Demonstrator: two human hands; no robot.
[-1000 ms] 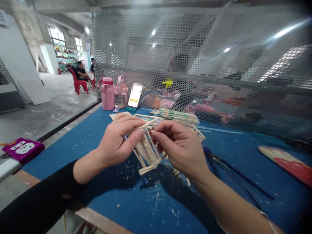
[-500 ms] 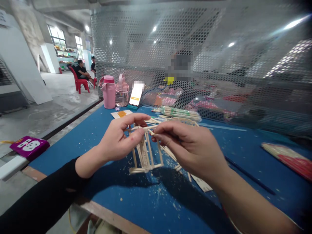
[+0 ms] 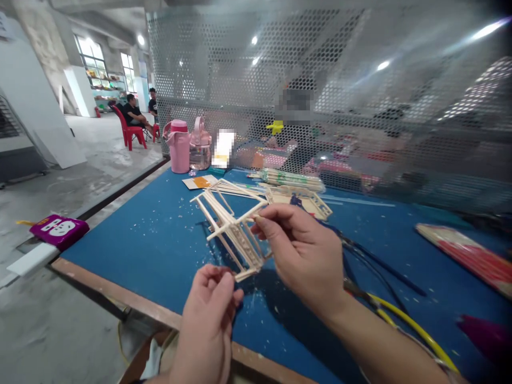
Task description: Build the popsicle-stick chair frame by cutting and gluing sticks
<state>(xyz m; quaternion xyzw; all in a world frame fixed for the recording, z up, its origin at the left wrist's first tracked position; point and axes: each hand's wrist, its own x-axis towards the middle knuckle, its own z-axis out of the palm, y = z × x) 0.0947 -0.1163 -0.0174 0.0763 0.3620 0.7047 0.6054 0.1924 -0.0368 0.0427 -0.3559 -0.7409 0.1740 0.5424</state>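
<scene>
An open frame of thin pale wooden sticks (image 3: 228, 220) tilts over the blue tabletop in the middle of the view. My right hand (image 3: 306, 253) is at its right side, thumb and fingertips pinched on a stick near its upper corner. Part of the frame is hidden behind those fingers. Below the frame's lower end is my left hand (image 3: 210, 309), its fingers curled in against the thumb. Whether it holds anything or touches the frame is hidden.
Behind the frame lie a bundle of wrapped sticks (image 3: 294, 180), a pale wooden tray-like piece (image 3: 320, 205) and a card (image 3: 199, 182). A pink flask (image 3: 180, 152) stands at the back left. A yellow cable (image 3: 416, 322) and a red-and-clear packet (image 3: 466, 258) are at right.
My left hand has come off the frame's top and moved down toward the table's front edge. The frame has turned and tilted, with my right hand still at its upper corner.
</scene>
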